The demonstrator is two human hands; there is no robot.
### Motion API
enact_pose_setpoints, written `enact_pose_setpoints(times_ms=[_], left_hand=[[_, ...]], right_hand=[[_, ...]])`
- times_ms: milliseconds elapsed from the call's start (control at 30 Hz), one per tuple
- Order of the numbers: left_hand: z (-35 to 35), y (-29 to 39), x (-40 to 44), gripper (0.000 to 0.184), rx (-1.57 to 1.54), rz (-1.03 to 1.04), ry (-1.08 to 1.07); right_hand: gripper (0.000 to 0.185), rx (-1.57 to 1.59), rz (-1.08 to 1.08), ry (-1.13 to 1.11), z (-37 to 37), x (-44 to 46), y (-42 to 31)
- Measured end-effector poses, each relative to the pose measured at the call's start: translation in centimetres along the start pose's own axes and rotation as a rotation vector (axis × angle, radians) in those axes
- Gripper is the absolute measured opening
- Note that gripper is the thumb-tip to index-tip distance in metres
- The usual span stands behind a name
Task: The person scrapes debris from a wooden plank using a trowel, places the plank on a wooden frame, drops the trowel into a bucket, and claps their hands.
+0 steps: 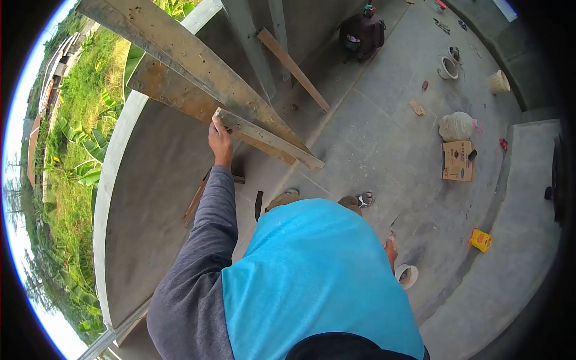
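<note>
My left hand is raised at the wall side and closed round the upper end of a narrow wooden strip. The strip slants down to the right, in front of wide, stained planks that lean over the wall. Low at my right side, my right hand is partly hidden by my blue shirt. It seems closed on a slim tool with a thin dark tip, too small to name surely. Just below that hand stands a whitish bucket.
A low curved wall runs along the left, with greenery beyond. Another wooden piece leans near a dark backpack. On the floor are a cardboard box, a pale sack, a yellow packet and several buckets.
</note>
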State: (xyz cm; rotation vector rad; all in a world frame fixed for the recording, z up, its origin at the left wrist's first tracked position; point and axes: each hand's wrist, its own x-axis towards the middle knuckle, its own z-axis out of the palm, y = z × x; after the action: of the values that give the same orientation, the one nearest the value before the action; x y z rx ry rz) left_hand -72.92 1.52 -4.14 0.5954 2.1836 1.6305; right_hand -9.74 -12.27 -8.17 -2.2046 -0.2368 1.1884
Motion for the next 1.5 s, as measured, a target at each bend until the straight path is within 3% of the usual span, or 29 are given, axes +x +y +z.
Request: enact_pose_setpoints(times_ms=[200, 367, 500, 600, 700, 767, 933, 1000, 1100, 1300, 1433, 1500], left_hand=[[-1.6, 2.4, 0.0, 0.054, 0.012, -0.009, -0.243], [-2.6, 6.0, -0.5, 0.054, 0.157, 0.140, -0.323], [-2.3, 4.6, 0.2, 0.054, 0.120, 0.190, -0.476], [-2.0, 3.0, -0.6, 0.049, 0.320, 0.314, -0.540], [-1.2, 2.8, -2.7, 0.040, 0.391, 0.357, -0.410], [-0.8, 4.2, -6.0, 0.036, 0.047, 0.156, -0.392], [-2.0, 4.2, -10.2, 0.031, 0.042, 0.241, -0.335], [-3.7, 4.7, -10.2, 0.031, 0.148, 0.212, -0.177], [-6.0, 4.6, -8.3, 0.038, 0.059, 0.163, -0.141], [-7.6, 4.3, -3.9, 0.045, 0.025, 0.140, -0.154], [-6.0, -2.3, 1.7, 0.043, 0.187, 0.239, -0.111], [-5.2, 0.1, 1.3, 0.042, 0.080, 0.159, -0.185]], right_hand=[[0.032, -0.088, 0.086, 0.125, -4.1, -5.5, 11.6], [0.032, -0.069, 0.022, 0.114, -7.3, -4.9, 16.8], [0.033, -0.002, -0.041, 0.090, -9.1, -4.8, 19.1], [0.033, 0.048, 0.015, 0.104, -8.6, -8.9, 16.1], [0.034, 0.026, 0.051, 0.108, -7.3, -11.4, 13.4], [0.036, -0.011, 0.064, 0.104, -7.8, -11.5, 14.3], [0.037, -0.038, 0.074, 0.052, -12.5, -6.8, 24.2], [0.037, -0.098, 0.065, 0.041, -14.4, -4.7, 28.5], [0.038, -0.110, -0.003, 0.172, -15.2, -3.8, 31.2], [0.033, -0.188, 0.015, 0.039, -13.0, -4.7, 27.1], [0.030, 0.041, 0.018, 0.122, -7.2, -11.0, 17.4], [0.029, -0.030, 0.023, 0.031, -6.2, -12.0, 15.3]])
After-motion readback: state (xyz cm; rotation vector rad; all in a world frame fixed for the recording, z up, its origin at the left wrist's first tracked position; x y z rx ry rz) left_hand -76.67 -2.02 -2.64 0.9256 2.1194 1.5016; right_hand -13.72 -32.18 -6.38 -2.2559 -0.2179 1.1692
